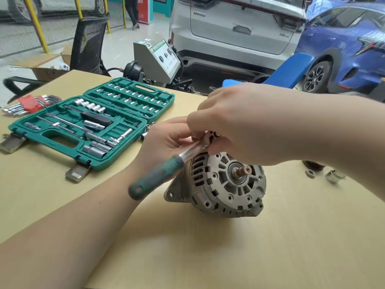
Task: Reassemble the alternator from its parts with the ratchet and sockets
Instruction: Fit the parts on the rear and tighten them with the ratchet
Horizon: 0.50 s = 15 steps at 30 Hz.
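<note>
- since the alternator (225, 184) is a cast-metal lump w/ a steel core, i'd judge it heavy, rigid, not fragile; it shouldn't skid much on the table (208, 257) but could roll on its round body.
- best hold, my guess: round the ribbed housing or by the mounting ear at lower left. keep off the bare shaft (242, 171), which is threaded at the tip and easy to mar.
- alternator lies on its side near table centre, shaft end pointing toward me and up-right, no pulley on it.
- looks: grey, dull, grimy casting; slotted vents round the rim, bolt holes on the face, dark bearing ring round a rusty-brown shaft.
- ratchet (164, 172): chrome shank, worn green grip, stiff; handle hangs free toward me, head up at the top edge of the housing, hidden under the hands.
- left hand (168, 140): fingers curled, pinching at the ratchet's head end.
- right hand (239, 126): fingers bent down over the same spot, on a small dark part; exact grip can't tell, it's hidden.
- prob. step: seating socket on a housing bolt, or starting it by finger.
- socket case (93, 126) open, well left of the work. hex keys (31, 105) beyond it. loose nut (310, 173) and a small metal piece (334, 176) at right, apart from the alternator.
</note>
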Each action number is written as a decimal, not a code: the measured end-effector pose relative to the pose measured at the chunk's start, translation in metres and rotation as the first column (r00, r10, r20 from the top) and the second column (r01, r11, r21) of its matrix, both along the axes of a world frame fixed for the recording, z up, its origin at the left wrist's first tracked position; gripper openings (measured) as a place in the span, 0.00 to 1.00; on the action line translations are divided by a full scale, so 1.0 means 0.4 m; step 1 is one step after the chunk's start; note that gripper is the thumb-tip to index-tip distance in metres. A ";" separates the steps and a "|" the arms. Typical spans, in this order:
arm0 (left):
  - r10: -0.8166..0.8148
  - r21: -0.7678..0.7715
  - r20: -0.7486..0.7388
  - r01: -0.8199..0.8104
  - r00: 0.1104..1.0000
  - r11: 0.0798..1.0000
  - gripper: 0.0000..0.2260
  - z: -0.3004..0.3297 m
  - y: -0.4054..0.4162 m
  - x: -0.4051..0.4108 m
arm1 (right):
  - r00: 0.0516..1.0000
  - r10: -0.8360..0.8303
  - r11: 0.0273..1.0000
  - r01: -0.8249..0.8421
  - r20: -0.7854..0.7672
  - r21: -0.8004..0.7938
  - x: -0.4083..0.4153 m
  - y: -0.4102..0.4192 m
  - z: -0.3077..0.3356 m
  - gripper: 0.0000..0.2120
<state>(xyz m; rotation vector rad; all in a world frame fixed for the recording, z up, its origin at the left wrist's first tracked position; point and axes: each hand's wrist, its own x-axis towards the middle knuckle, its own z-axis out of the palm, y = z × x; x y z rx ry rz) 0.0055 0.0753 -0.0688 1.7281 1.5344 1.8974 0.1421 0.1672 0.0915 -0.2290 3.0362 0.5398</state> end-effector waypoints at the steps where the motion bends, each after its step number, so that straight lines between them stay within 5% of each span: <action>1: -0.004 -0.003 -0.001 0.004 1.000 1.000 0.02 0.001 -0.001 -0.001 | 1.000 0.006 0.999 -0.005 -0.008 0.043 0.000 -0.003 -0.002 0.07; 5: 0.036 -0.010 0.131 -0.035 0.991 0.999 0.03 -0.011 0.014 0.014 | 0.984 -0.131 0.978 0.149 -0.121 0.148 -0.012 -0.002 -0.025 0.13; 8: 0.031 0.006 0.172 -0.032 0.985 0.999 0.03 -0.018 0.021 0.019 | 0.975 -0.186 0.978 0.196 -0.118 0.076 -0.015 0.003 -0.022 0.16; 11: 0.005 0.011 0.088 -0.006 0.996 1.000 0.03 -0.009 0.011 0.008 | 0.997 -0.072 0.997 0.073 -0.040 0.027 -0.008 0.005 -0.014 0.09; 15: 0.046 0.012 -0.037 -0.046 0.998 0.999 0.04 -0.005 0.007 0.001 | 0.997 -0.067 0.989 0.073 -0.050 0.126 -0.006 -0.013 -0.016 0.11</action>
